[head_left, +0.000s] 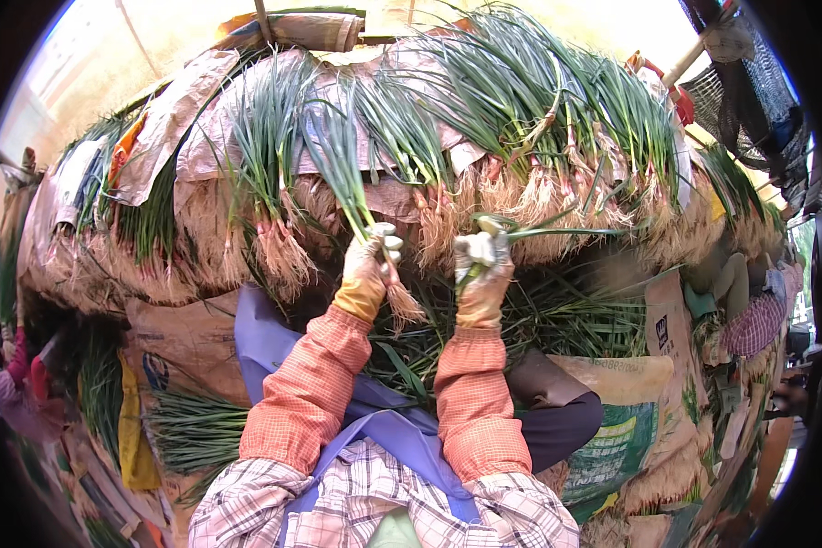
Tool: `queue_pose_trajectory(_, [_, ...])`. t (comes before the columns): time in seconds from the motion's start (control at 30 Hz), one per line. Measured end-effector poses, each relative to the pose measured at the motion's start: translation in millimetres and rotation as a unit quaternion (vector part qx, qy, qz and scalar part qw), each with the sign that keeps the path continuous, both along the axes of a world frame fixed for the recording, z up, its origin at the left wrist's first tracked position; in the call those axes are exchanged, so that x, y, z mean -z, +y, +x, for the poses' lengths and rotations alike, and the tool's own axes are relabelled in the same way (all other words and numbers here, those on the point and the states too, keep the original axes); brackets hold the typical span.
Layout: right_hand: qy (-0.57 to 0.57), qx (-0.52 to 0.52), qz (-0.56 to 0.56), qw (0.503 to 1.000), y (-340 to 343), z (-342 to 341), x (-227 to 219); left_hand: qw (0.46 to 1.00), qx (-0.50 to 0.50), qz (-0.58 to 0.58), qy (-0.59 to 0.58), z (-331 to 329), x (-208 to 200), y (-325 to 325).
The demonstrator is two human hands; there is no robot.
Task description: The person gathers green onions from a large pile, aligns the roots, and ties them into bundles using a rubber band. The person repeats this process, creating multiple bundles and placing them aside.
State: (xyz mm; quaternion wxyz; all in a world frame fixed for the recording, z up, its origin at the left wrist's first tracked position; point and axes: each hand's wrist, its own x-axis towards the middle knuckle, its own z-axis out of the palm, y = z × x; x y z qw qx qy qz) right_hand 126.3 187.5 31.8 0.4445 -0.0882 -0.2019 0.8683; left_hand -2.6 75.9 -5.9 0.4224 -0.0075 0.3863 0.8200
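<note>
My left hand (367,265), in a dirty yellow-and-white glove, is closed around a few spring onions (339,169). Their green leaves point up and away, and pale stringy roots (402,300) hang below the fist. To its right, my right hand (482,265), gloved the same way, has its fingers closed on long green leaves (557,231) that stick out to the right. Just beyond both hands, bunches of spring onions (274,151) lie over a long heap, with roots hanging toward me. A larger bunch (511,91) covers the heap's right part.
Pale sacking (210,137) covers parts of the heap. Loose green leaves (566,320) pile up below my hands, and more leaves (196,429) lie at the left. A green printed sack (612,457) is at lower right. Other people sit at the far left (27,393) and right (753,324).
</note>
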Motion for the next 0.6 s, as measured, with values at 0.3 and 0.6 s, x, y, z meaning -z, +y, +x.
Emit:
queue_pose_trajectory(0.3, [-0.607,-0.219,0.394,0.654,21.8,17.5,-23.4,0.981,0.095,0.146,0.090,-27.4,-23.3,21.1])
queue_pose_trajectory(0.6, [-0.596,-0.043,0.520,0.610,28.8,-39.5,16.7,0.984,0.047,-0.036,0.169,-36.7,5.6,60.4])
